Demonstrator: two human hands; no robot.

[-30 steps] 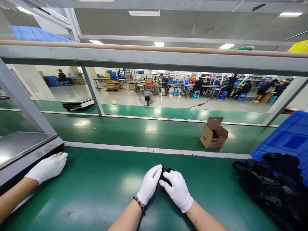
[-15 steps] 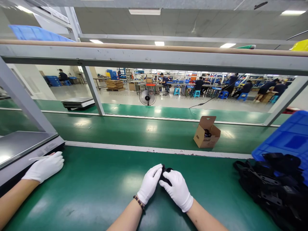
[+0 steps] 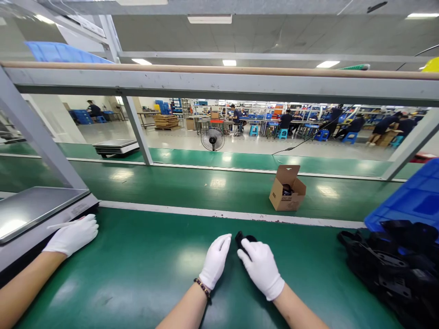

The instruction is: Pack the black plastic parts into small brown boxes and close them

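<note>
Holds the black part (image 3: pixel 239 238) in the right hand (image 3: pixel 262 269), with bent fingers over its near side, at the middle of the bench (image 3: pixel 147 256). Has the left hand (image 3: pixel 215 260) narrow, fingertips together, just beside but apart from the part. Faces an open box (image 3: pixel 286 199) beyond.

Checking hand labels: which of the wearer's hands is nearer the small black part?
Right. The right hand holds the small black part; the left hand is apart, just left of it.

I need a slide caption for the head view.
White-gloved right hand holding a small black part at a green worktop, left hand close by, open cardboard box beyond.
</note>
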